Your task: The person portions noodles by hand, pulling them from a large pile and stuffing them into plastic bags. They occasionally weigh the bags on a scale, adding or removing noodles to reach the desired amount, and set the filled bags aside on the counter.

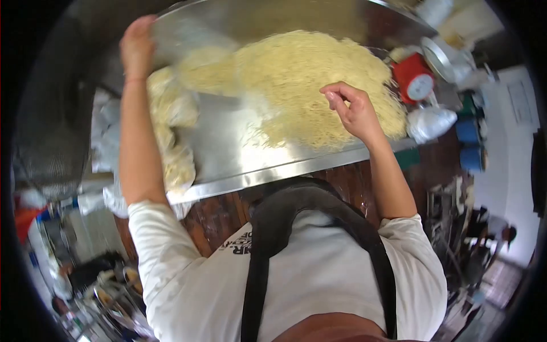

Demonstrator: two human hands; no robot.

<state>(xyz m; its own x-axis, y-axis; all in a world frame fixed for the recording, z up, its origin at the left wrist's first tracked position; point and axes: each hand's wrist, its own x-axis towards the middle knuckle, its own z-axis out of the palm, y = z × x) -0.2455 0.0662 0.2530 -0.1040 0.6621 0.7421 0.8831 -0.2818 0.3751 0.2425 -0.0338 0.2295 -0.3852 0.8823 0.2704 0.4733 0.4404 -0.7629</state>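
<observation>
A wide pile of pale yellow noodles (285, 74) lies spread over a shiny metal table (216, 154). Over the right part of the pile is my right hand (352, 108), its fingers curled with thumb and forefinger near each other; no object shows between them. My left hand (138, 41) reaches to the far left, by the table's raised edge, with its fingers curled and their tips hidden. Below it, along the left side of the table, clear bags of yellow noodles (174, 108) are stacked beside my left forearm.
At the right end stand a red dial scale (413, 78) with a metal pan (443, 59) and a filled clear plastic bag (431, 123). Blue containers (470, 145) are farther right. People are in the background at lower left and lower right.
</observation>
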